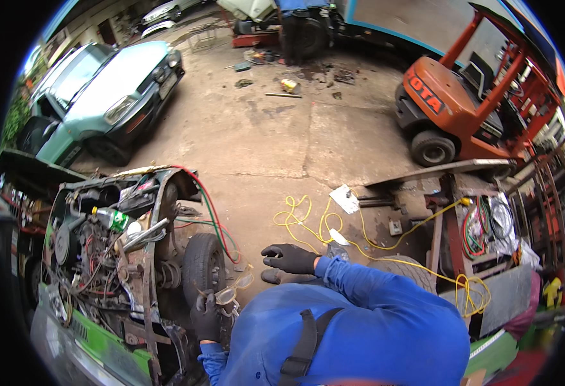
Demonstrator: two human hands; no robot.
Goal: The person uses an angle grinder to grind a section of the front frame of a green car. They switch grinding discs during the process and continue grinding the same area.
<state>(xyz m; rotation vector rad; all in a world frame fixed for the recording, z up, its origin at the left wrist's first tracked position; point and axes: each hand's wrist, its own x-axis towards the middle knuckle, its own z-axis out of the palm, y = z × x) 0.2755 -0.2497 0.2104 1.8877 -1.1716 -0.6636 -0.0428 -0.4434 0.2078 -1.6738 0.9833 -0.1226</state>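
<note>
- Left hand (206, 319) beside glasses (226, 296); I cannot tell whether it grips them.
- Right hand (291, 258) loosely curled, fingertips apart.
- Wheel (200, 265) just beyond left hand.

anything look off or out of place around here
Yes, two things. A plastic bottle lies tilted in the exposed engine bay, an odd spot for one. A yellow hose or cord sprawls in loose loops across the ground, which could trip someone.

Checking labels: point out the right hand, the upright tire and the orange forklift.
Right hand (294, 258), head view: its gloved back.
Upright tire (197, 267), head view: tread.
Orange forklift (460, 96), head view: bodywork.
</note>
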